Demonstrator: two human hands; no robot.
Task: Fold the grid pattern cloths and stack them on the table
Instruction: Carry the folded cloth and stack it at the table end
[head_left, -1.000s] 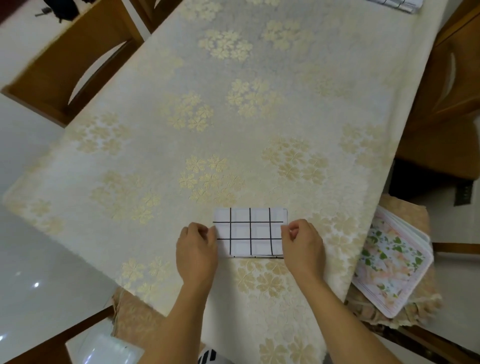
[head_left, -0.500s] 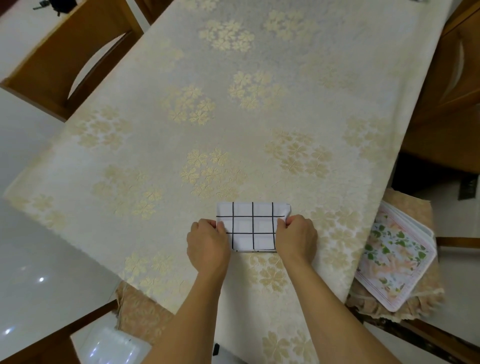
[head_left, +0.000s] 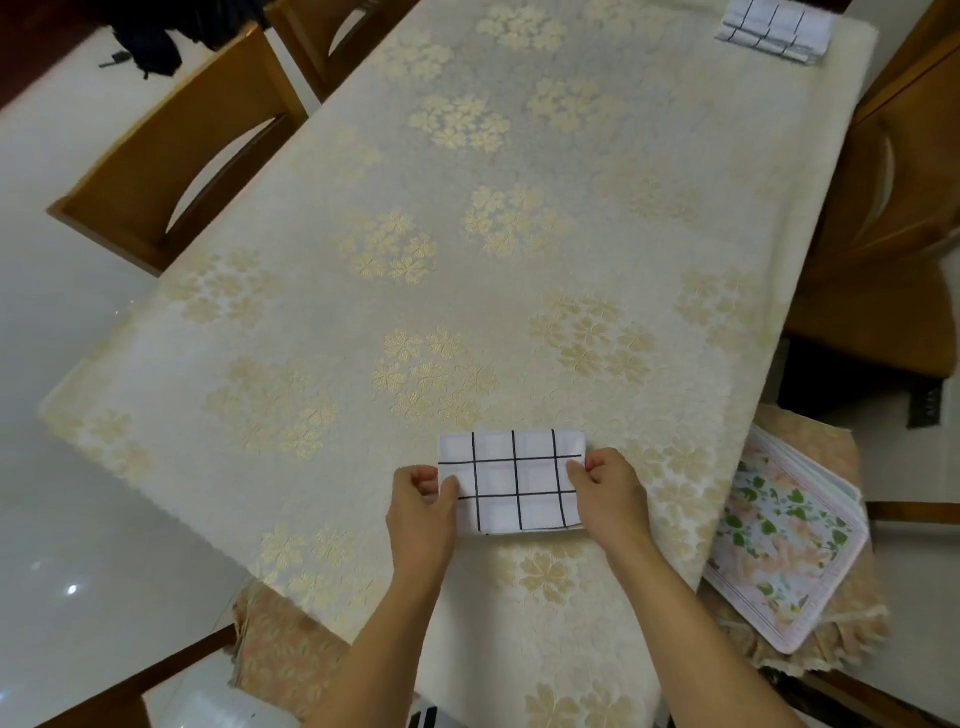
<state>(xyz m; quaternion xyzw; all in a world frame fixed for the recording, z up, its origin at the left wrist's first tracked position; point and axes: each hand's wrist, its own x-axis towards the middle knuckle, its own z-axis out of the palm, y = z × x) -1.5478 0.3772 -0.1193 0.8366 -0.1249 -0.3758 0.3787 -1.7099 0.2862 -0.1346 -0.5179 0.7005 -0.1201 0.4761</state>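
A small folded white cloth with a black grid (head_left: 514, 480) lies near the front edge of the table (head_left: 467, 249), which is covered in a cream cloth with gold flowers. My left hand (head_left: 423, 512) pinches the cloth's left edge between thumb and fingers. My right hand (head_left: 610, 496) pinches its right edge the same way. At the far right corner of the table sits a stack of folded grid cloths (head_left: 774, 28).
Wooden chairs stand at the left (head_left: 171, 156) and at the right (head_left: 893, 218). On a cushioned chair at the right front lies a pile of floral mats (head_left: 784, 540). Another cushioned chair (head_left: 280, 654) is at the lower left.
Both hands have come closer together as the grid cloth got narrower. The view has tilted up, bringing the far stack of grid cloths into sight.
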